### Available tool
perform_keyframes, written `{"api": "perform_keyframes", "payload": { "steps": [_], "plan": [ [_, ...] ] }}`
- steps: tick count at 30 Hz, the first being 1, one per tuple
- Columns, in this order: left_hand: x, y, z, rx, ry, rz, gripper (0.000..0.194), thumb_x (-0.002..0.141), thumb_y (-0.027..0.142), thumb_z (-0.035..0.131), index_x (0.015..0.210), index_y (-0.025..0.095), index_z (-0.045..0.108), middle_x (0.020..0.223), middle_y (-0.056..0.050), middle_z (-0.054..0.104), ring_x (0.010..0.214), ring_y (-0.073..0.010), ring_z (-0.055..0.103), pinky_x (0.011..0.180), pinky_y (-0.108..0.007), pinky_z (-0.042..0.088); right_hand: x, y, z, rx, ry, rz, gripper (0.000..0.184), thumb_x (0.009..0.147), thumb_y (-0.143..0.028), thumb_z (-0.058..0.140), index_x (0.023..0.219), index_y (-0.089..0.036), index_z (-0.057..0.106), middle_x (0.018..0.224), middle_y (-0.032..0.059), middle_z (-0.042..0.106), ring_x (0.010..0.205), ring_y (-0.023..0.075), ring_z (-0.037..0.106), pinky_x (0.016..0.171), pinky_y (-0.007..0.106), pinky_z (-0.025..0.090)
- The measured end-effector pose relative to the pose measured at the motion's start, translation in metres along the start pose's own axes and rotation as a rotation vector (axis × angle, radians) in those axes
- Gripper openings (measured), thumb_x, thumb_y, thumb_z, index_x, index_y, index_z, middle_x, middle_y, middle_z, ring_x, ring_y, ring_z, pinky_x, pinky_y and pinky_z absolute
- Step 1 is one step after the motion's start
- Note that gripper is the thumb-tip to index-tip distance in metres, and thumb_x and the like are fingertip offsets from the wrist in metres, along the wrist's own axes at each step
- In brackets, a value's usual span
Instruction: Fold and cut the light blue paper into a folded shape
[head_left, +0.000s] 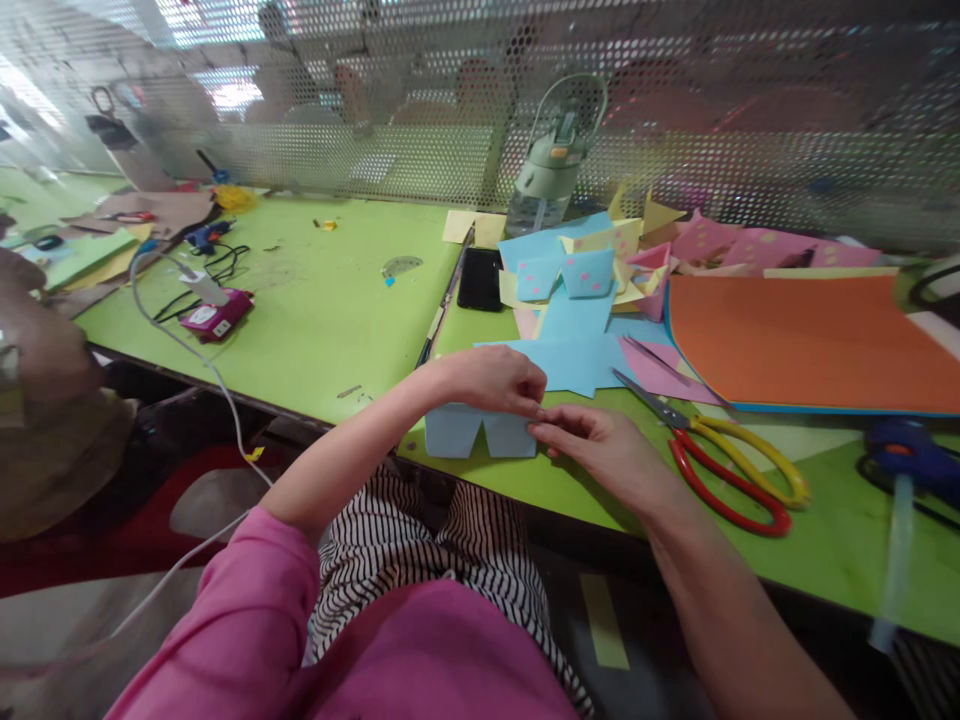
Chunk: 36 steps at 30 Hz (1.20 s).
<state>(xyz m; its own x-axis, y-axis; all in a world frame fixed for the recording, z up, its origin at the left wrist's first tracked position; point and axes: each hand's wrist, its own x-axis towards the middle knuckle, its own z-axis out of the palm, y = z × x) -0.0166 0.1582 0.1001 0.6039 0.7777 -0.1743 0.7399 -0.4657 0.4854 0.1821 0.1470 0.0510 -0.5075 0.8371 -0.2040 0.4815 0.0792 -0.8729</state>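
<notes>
A light blue paper piece point(448, 437) with a V-shaped notch lies along the front edge of the green table. My left hand point(501, 380) reaches across its top, fingers closed at the upper right corner. Meeting it there, my right hand point(581, 438) pinches the right edge of the same paper between thumb and finger. The fingertips of both hands nearly touch and hide that corner. Just behind lies a flat blue paper sheet point(574, 358). Scissors point(694, 430) with red and yellow handles rest open to the right of my right hand.
A black phone point(480, 280) and green-lidded bottle point(551, 165) stand behind, beside dotted paper pieces point(589, 272). Orange sheets point(810, 340) and a blue glue gun point(904, 450) are at right. Leftward are a purple power adapter point(217, 315), a cable, and another person's arm point(45, 330).
</notes>
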Motion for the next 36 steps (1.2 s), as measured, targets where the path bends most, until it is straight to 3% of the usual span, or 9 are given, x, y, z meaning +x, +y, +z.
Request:
{"api": "perform_keyframes", "payload": {
  "steps": [9, 16, 23, 29, 33, 36],
  "plan": [
    [-0.001, 0.004, 0.001, 0.06, 0.024, 0.101, 0.016, 0.088, 0.028, 0.053, 0.088, 0.019, 0.066, 0.084, 0.0, 0.067, 0.074, -0.0108, 0.054, 0.069, -0.023, 0.036, -0.003, -0.002, -0.001, -0.051, 0.002, -0.002, 0.029, 0.077, -0.05, 0.063, 0.072, -0.021, 0.066, 0.061, -0.0019, 0.058, 0.058, 0.013, 0.05, 0.055, 0.027, 0.034],
    [-0.003, -0.001, -0.002, -0.062, 0.029, 0.129, 0.017, 0.088, 0.03, 0.052, 0.085, 0.018, 0.063, 0.081, 0.0, 0.064, 0.073, -0.0109, 0.052, 0.068, -0.023, 0.035, -0.007, -0.006, -0.001, -0.077, -0.02, 0.002, 0.038, 0.074, -0.058, 0.066, 0.067, -0.021, 0.064, 0.061, -0.0018, 0.058, 0.059, 0.0128, 0.052, 0.056, 0.027, 0.036],
    [-0.012, -0.012, -0.018, -0.081, 0.12, 0.104, 0.018, 0.087, 0.03, 0.051, 0.085, 0.016, 0.062, 0.079, 0.0, 0.062, 0.07, -0.0103, 0.05, 0.066, -0.023, 0.035, -0.019, -0.008, -0.001, -0.136, -0.098, 0.027, 0.03, 0.08, -0.05, 0.059, 0.075, -0.022, 0.071, 0.073, 0.0017, 0.07, 0.064, 0.0146, 0.059, 0.059, 0.027, 0.044],
    [-0.013, -0.01, -0.02, -0.103, 0.107, 0.13, 0.019, 0.087, 0.032, 0.05, 0.084, 0.017, 0.062, 0.08, 0.0, 0.064, 0.072, -0.0107, 0.052, 0.065, -0.022, 0.035, -0.018, -0.009, 0.002, -0.143, 0.072, 0.007, 0.037, 0.075, -0.058, 0.065, 0.082, -0.022, 0.071, 0.07, 0.0019, 0.07, 0.066, 0.0166, 0.061, 0.059, 0.028, 0.046],
    [-0.01, -0.005, -0.015, -0.138, 0.088, 0.149, 0.019, 0.088, 0.032, 0.051, 0.086, 0.017, 0.062, 0.081, 0.0, 0.064, 0.074, -0.011, 0.052, 0.067, -0.023, 0.036, -0.019, -0.012, 0.006, -0.195, 0.057, -0.068, 0.044, 0.081, -0.062, 0.057, 0.066, -0.022, 0.066, 0.063, 0.0014, 0.068, 0.057, 0.0147, 0.055, 0.054, 0.028, 0.04],
    [-0.008, -0.004, -0.012, -0.167, 0.07, 0.16, 0.019, 0.088, 0.033, 0.052, 0.085, 0.017, 0.062, 0.078, 0.0, 0.062, 0.072, -0.0105, 0.051, 0.067, -0.023, 0.037, -0.022, -0.015, 0.006, -0.183, 0.04, -0.08, 0.045, 0.081, -0.064, 0.056, 0.066, -0.022, 0.066, 0.062, 0.0013, 0.068, 0.055, 0.0145, 0.054, 0.053, 0.027, 0.039]
  ]
}}
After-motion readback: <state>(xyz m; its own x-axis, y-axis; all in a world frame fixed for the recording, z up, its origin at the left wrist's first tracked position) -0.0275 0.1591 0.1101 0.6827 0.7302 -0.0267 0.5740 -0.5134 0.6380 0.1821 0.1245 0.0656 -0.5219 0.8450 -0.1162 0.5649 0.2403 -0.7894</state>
